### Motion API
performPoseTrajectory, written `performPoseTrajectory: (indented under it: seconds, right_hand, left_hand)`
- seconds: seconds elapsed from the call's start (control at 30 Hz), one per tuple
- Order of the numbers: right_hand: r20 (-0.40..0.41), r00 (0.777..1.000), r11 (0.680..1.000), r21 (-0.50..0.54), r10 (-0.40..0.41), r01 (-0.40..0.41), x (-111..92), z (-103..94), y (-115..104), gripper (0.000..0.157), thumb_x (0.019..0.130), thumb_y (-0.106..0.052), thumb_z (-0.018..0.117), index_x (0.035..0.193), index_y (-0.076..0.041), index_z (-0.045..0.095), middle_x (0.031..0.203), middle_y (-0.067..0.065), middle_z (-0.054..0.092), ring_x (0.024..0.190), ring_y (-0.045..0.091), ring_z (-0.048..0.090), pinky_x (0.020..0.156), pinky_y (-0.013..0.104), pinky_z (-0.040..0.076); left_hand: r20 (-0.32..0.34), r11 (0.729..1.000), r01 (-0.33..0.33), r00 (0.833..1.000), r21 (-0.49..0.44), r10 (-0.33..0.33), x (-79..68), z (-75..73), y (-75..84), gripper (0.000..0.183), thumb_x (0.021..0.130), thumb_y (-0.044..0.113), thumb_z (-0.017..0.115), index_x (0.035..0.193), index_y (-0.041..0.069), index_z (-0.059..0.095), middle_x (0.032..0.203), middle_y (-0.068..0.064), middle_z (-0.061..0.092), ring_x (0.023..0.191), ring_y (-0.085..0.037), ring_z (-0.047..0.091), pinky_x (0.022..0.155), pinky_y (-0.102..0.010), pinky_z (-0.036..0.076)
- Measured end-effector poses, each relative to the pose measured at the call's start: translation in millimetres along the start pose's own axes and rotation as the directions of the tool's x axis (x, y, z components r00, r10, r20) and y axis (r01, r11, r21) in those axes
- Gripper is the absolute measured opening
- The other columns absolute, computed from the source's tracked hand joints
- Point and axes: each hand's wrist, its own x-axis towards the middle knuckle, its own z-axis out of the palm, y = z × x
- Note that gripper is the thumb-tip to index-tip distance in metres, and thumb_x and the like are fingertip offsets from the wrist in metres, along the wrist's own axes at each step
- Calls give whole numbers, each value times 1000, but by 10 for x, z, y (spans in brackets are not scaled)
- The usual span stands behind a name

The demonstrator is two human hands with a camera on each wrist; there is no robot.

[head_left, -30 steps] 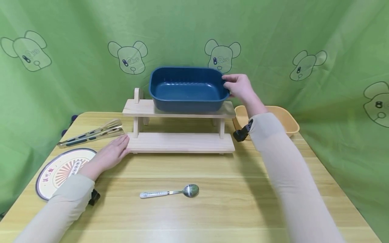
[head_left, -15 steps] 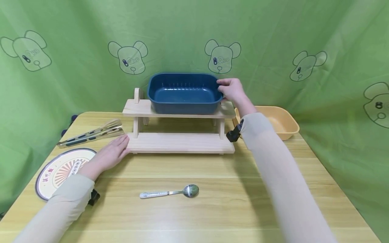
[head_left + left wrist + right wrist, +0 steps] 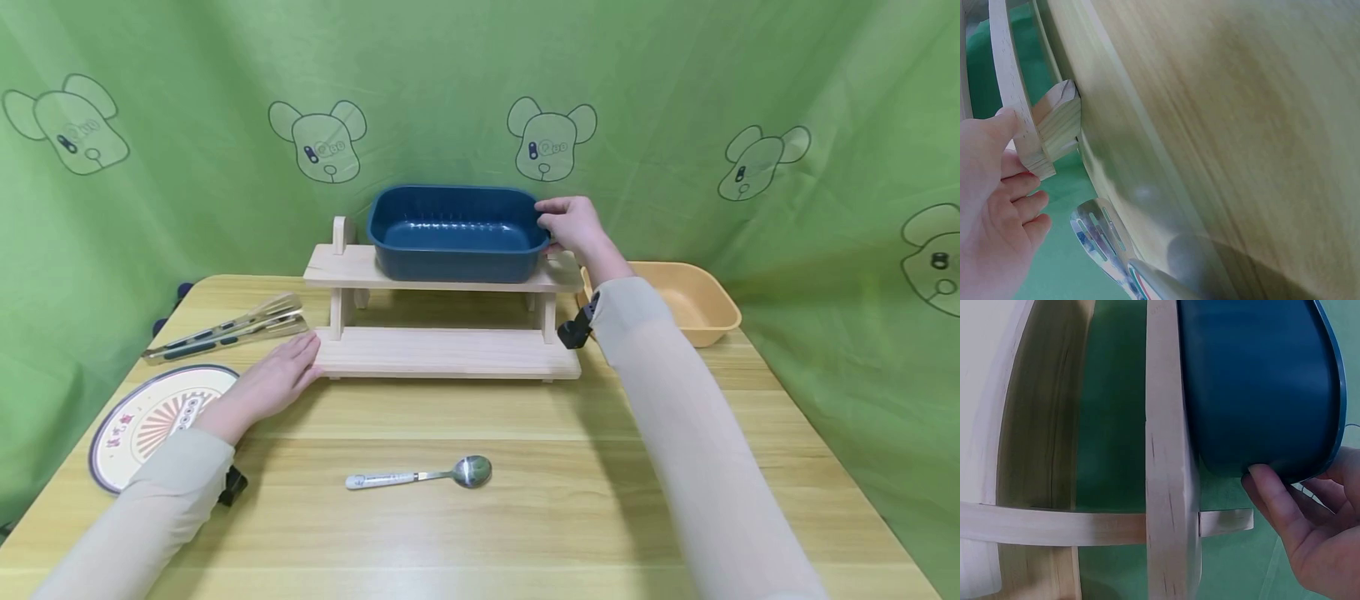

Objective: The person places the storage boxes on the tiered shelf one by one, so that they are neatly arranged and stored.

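A dark blue plastic basin (image 3: pixel 461 262) sits on the upper board of a two-tier wooden rack (image 3: pixel 450 354). My right hand (image 3: pixel 576 227) pinches the basin's right end; in the right wrist view the thumb (image 3: pixel 1269 487) lies on its outer wall and the other fingers reach the rim. The basin's base is right at the board (image 3: pixel 1165 450) in that view. At the rack's left end my left hand (image 3: pixel 277 379) holds the lower board, thumb on one face and fingers curled beneath, as the left wrist view shows at the board's end (image 3: pixel 1038 159).
Metal tongs (image 3: pixel 225 331) and a round patterned plate (image 3: pixel 112 433) lie on the left. A spoon (image 3: pixel 471 472) rests on the table (image 3: pixel 480 533) in front of the rack. Behind my right forearm stands a yellow basin (image 3: pixel 697 304). A green curtain (image 3: pixel 435 75) hangs behind.
My right hand has brought the blue basin slightly left and down onto the upper board, and in the last half second it barely moves. The left hand stays on the rack.
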Motion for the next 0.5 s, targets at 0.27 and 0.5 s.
performPoseTrajectory:
  seconds: [0.27, 0.5]
  right_hand:
    - [6, 1000, 1000, 10, 19, -20, 54, -4, 15, 39, 93, -2, 48, 132, -1, 48, 134, 16, 46, 87, 24, 61, 74, 36, 55]
    - [17, 999, 998, 42, 49, -49, 69, 1, 14, 40, 94, -3, 48, 134, -2, 47, 136, 15, 45, 109, 35, 53, 77, 35, 54]
  left_hand:
    - [9, 1000, -4, 1000, 2, 4, 5, 15, -19, 56, 99, 26, 43, 134, -15, 32, 140, -32, 27, 128, -44, 26, 107, -51, 21]
    - [9, 1000, 3, 1000, -2, -3, -3, 9, -5, 55, 99, 25, 43, 134, -15, 32, 141, -30, 26, 129, -44, 25, 107, -51, 20]
